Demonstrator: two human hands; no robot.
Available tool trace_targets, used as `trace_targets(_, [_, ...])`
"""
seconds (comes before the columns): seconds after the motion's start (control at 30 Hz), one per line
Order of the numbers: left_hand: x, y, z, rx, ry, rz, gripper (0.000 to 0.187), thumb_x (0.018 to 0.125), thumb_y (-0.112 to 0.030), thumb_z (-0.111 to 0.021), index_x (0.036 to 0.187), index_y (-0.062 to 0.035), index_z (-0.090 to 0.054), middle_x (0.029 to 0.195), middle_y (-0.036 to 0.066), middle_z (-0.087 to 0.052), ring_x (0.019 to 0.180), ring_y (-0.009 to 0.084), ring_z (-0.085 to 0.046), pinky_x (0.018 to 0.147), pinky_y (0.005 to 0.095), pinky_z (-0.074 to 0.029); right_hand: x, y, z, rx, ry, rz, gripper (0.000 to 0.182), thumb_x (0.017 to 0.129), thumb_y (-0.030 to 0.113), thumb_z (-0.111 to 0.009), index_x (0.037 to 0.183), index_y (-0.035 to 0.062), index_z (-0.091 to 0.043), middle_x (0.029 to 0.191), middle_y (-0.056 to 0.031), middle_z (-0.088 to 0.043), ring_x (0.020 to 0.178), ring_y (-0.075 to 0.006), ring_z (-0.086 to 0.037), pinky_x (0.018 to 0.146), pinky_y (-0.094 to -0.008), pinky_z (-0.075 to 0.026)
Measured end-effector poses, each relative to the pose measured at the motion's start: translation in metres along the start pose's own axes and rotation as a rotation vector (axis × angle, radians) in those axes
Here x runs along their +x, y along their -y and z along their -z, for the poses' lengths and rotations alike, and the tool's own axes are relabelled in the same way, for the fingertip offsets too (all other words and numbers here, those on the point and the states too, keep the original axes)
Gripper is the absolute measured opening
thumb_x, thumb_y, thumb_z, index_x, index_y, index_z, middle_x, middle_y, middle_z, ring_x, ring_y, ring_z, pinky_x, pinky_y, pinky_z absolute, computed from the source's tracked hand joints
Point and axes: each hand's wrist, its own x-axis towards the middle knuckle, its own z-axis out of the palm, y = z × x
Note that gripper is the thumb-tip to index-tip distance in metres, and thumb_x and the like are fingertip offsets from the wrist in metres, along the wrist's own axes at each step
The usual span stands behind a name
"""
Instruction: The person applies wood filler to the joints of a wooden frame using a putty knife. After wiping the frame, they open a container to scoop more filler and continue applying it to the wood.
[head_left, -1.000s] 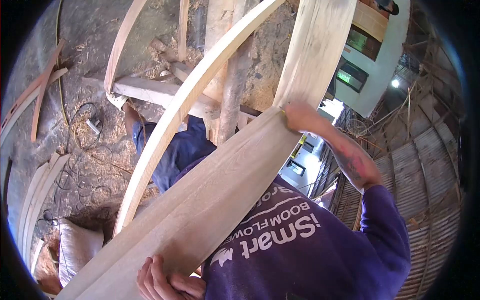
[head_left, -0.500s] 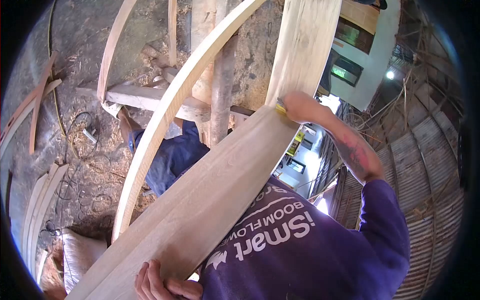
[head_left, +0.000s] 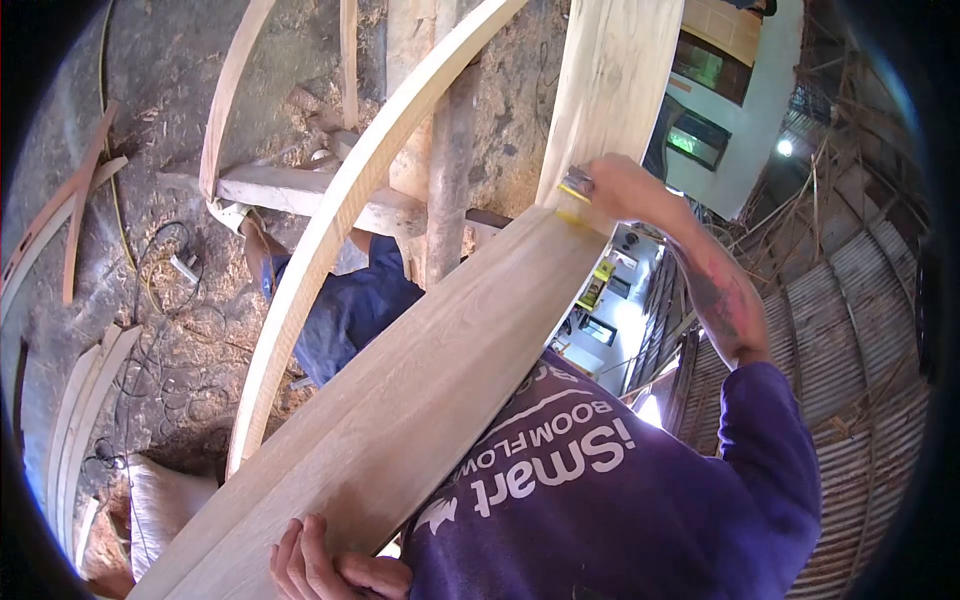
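A long pale wooden board (head_left: pixel 390 400) runs diagonally in front of my purple shirt and meets a lighter board (head_left: pixel 610 95) at an angled joint. Yellow paste (head_left: pixel 577 218) is smeared along that joint. My right hand (head_left: pixel 622 188) is closed on a small metal scraper (head_left: pixel 576 182) with yellow on its edge, just above the joint over the lighter board. At the bottom, my left hand (head_left: pixel 335 568) grips the near edge of the long board, its fingers curled close together.
A curved wooden piece (head_left: pixel 345 200) arches left of the boards. Behind it, a crouching person in blue (head_left: pixel 350 315) is partly hidden. Wooden strips (head_left: pixel 88 420), cables and a sack (head_left: pixel 165 510) lie on the shaving-covered floor (head_left: pixel 230 400). Corrugated sheets (head_left: pixel 815 330) show at the right.
My right hand has moved the scraper up from the joint toward the lighter board, uncovering the yellow smear. My left hand stays at the board's edge.
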Motion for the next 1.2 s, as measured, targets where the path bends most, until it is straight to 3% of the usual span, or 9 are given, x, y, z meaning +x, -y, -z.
trace_targets(0.27, [0.004, -0.002, 0.004, 0.045, 0.072, -0.002, 0.029, 0.091, -0.006, -0.046, 0.091, 0.0052, -0.072, 0.078, 0.015, -0.071, 0.07, 0.0265, -0.068, 0.064, 0.0368, -0.055, 0.002, -0.003, -0.033, -0.23, 0.082, -0.051, 0.019, 0.077, 0.009, -0.059, 0.083, -0.0056, -0.07, 0.082, -0.0272, -0.068, 0.081, -0.0425, -0.068, 0.074, -0.0487, -0.054])
trace_targets(0.47, [0.002, 0.001, 0.0, 0.009, 0.033, 0.001, 0.029, 0.092, -0.007, -0.046, 0.09, 0.0056, -0.072, 0.078, 0.015, -0.07, 0.071, 0.0275, -0.068, 0.065, 0.037, -0.055, -0.008, 0.021, -0.056, -0.292, 0.082, 0.094, 0.017, 0.073, 0.008, -0.058, 0.077, -0.0047, -0.069, 0.078, -0.0265, -0.067, 0.078, -0.0426, -0.067, 0.073, -0.0494, -0.054])
trace_targets(0.53, [0.003, -0.001, 0.002, 0.033, 0.058, -0.002, 0.029, 0.091, -0.006, -0.046, 0.09, 0.0058, -0.072, 0.077, 0.015, -0.07, 0.07, 0.028, -0.068, 0.065, 0.0369, -0.055, -0.008, 0.021, -0.072, -0.311, -0.033, 0.161, 0.02, 0.073, 0.009, -0.059, 0.081, -0.0063, -0.068, 0.078, -0.0269, -0.066, 0.078, -0.0429, -0.067, 0.072, -0.0497, -0.054])
trace_targets(0.67, [0.003, -0.002, 0.004, 0.005, 0.073, 0.047, 0.028, 0.09, -0.005, -0.046, 0.09, 0.0059, -0.072, 0.077, 0.016, -0.07, 0.071, 0.0285, -0.068, 0.067, 0.0381, -0.055, -0.005, 0.02, -0.036, -0.239, 0.148, 0.06, 0.019, 0.074, 0.01, -0.06, 0.078, -0.0058, -0.07, 0.079, -0.0263, -0.068, 0.078, -0.0421, -0.068, 0.073, -0.0489, -0.054])
trace_targets(0.73, [0.0, 0.001, 0.0, -0.036, 0.03, -0.019, 0.028, 0.089, -0.005, -0.046, 0.09, 0.006, -0.072, 0.077, 0.016, -0.07, 0.073, 0.029, -0.068, 0.069, 0.0391, -0.055, -0.002, 0.001, -0.013, -0.015, -0.094, -0.058, 0.021, 0.075, 0.008, -0.058, 0.081, -0.0085, -0.069, 0.081, -0.0289, -0.067, 0.078, -0.0444, -0.068, 0.074, -0.0493, -0.054])
trace_targets(0.97, [0.004, -0.001, 0.001, -0.021, 0.013, 0.011, 0.028, 0.088, -0.005, -0.047, 0.089, 0.0067, -0.072, 0.077, 0.016, -0.07, 0.071, 0.0299, -0.068, 0.068, 0.0398, -0.055, 0.008, -0.005, -0.015, -0.191, 0.024, -0.068, 0.021, 0.077, 0.01, -0.057, 0.08, -0.0073, -0.068, 0.081, -0.0305, -0.065, 0.079, -0.0472, -0.065, 0.075, -0.0505, -0.053])
trace_targets(1.03, [0.006, 0.0, 0.002, -0.021, 0.024, -0.001, 0.028, 0.088, -0.006, -0.047, 0.089, 0.0067, -0.072, 0.076, 0.016, -0.071, 0.071, 0.0297, -0.069, 0.067, 0.0398, -0.055, 0.005, 0.001, -0.02, -0.213, 0.125, -0.078, 0.021, 0.076, 0.008, -0.057, 0.084, -0.0067, -0.07, 0.082, -0.0284, -0.067, 0.081, -0.0435, -0.068, 0.076, -0.0487, -0.054])
trace_targets(1.2, [0.006, 0.001, 0.002, -0.004, 0.028, 0.001, 0.029, 0.089, -0.008, -0.047, 0.088, 0.0065, -0.072, 0.075, 0.015, -0.071, 0.071, 0.0295, -0.069, 0.067, 0.0394, -0.055, -0.004, 0.019, -0.032, -0.256, 0.12, -0.012, 0.02, 0.076, 0.01, -0.058, 0.08, -0.0037, -0.071, 0.081, -0.0256, -0.069, 0.08, -0.0399, -0.069, 0.073, -0.0466, -0.055])
